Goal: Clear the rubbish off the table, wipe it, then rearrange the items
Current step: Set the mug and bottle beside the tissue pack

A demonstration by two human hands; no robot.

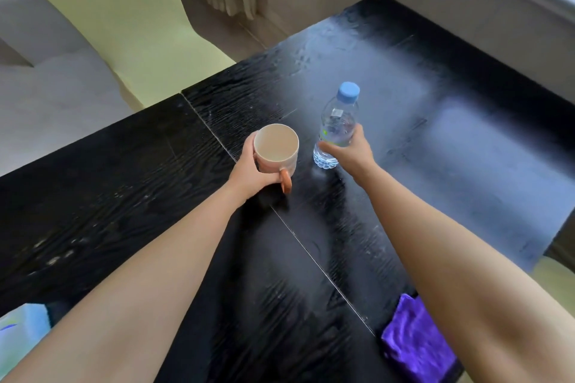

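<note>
The left hand has its fingers wrapped round a pale pink ceramic mug with an orange handle. The right hand has its fingers wrapped round a clear plastic water bottle with a blue cap. Both things sit side by side, not touching, near the middle of the black wooden counter. A purple cloth lies at the near right edge.

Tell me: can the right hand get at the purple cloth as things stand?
Probably not yet. The right hand grips the water bottle, and the purple cloth lies under that forearm at the near edge of the table. Nothing else covers it; freeing the hand should do.
</note>
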